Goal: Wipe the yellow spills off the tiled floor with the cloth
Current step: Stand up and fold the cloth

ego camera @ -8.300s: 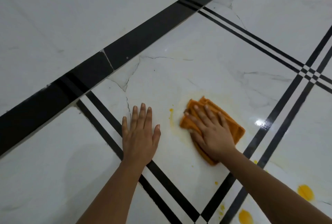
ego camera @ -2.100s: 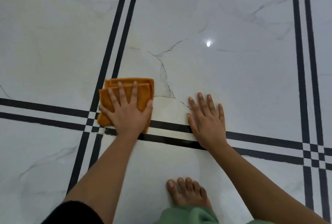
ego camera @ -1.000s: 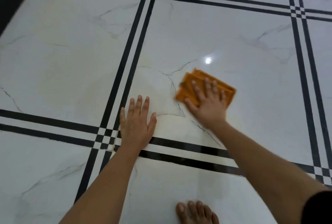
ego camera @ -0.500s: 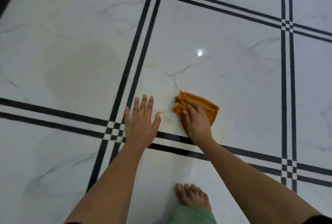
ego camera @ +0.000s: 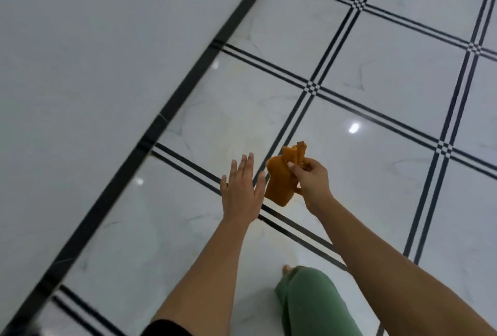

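The orange cloth (ego camera: 279, 177) hangs bunched in the air above the white tiled floor (ego camera: 376, 72), pinched at its upper part by my right hand (ego camera: 312, 177). My left hand (ego camera: 242, 190) is raised just left of the cloth with fingers spread flat and holding nothing. A faint yellowish haze tints the tile (ego camera: 220, 131) beyond the hands. No bright yellow puddle shows in this view.
A white wall (ego camera: 80, 53) rises at the left behind a black skirting band (ego camera: 161, 123) that runs diagonally. Black double lines cross the floor in a grid. My knee in green trousers (ego camera: 309, 300) and a bare toe (ego camera: 286, 269) are below the hands.
My right hand has lifted the cloth off the floor and now grips it bunched. My left hand has come up off the tile. The view has risen and swung toward the wall.
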`<state>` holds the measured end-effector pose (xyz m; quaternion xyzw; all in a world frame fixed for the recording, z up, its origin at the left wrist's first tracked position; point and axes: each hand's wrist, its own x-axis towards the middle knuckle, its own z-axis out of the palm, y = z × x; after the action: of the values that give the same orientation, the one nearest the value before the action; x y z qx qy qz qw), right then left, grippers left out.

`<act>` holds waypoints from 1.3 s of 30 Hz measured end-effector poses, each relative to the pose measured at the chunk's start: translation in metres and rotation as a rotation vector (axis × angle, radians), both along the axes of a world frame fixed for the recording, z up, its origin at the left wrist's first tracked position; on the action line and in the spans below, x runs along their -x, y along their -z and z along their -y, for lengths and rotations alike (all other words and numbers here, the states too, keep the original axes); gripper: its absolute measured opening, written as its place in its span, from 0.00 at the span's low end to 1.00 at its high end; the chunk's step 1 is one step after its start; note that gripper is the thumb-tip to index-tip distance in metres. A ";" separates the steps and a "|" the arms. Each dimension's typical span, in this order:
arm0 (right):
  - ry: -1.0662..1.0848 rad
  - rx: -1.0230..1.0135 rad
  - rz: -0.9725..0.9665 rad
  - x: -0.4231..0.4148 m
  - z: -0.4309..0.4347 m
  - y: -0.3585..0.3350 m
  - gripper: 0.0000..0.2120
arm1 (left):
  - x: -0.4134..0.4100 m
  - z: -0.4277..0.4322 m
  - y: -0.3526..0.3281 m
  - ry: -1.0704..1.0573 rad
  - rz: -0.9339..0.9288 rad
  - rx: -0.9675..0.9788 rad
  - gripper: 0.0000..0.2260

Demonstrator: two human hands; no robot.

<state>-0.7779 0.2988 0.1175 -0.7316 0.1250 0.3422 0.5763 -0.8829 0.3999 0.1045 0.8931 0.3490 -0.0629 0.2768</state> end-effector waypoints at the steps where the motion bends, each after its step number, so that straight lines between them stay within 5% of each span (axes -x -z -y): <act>1: -0.013 -0.025 -0.011 -0.003 -0.002 -0.025 0.16 | -0.002 0.002 -0.025 -0.014 0.011 0.019 0.26; 7: -0.180 -0.150 -0.036 -0.031 0.016 -0.203 0.28 | -0.034 0.028 -0.204 -0.110 0.112 0.140 0.24; 18: -0.318 -0.238 0.050 -0.125 0.058 -0.407 0.22 | -0.131 0.061 -0.410 -0.130 0.362 0.520 0.18; 21: -0.329 -0.272 0.073 -0.157 0.070 -0.425 0.27 | -0.169 0.065 -0.429 -0.134 0.390 0.513 0.16; 30: -0.322 -0.151 0.208 -0.292 0.069 -0.440 0.13 | -0.310 0.054 -0.431 -0.154 0.480 0.528 0.09; 39: -0.640 0.404 0.679 -0.445 0.035 -0.455 0.12 | -0.431 0.026 -0.441 -0.295 0.526 0.496 0.07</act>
<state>-0.3327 0.2642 0.5728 -0.9000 -0.2362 0.2137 0.2976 -0.4520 0.3743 0.5455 0.7248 0.3652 0.1260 0.5705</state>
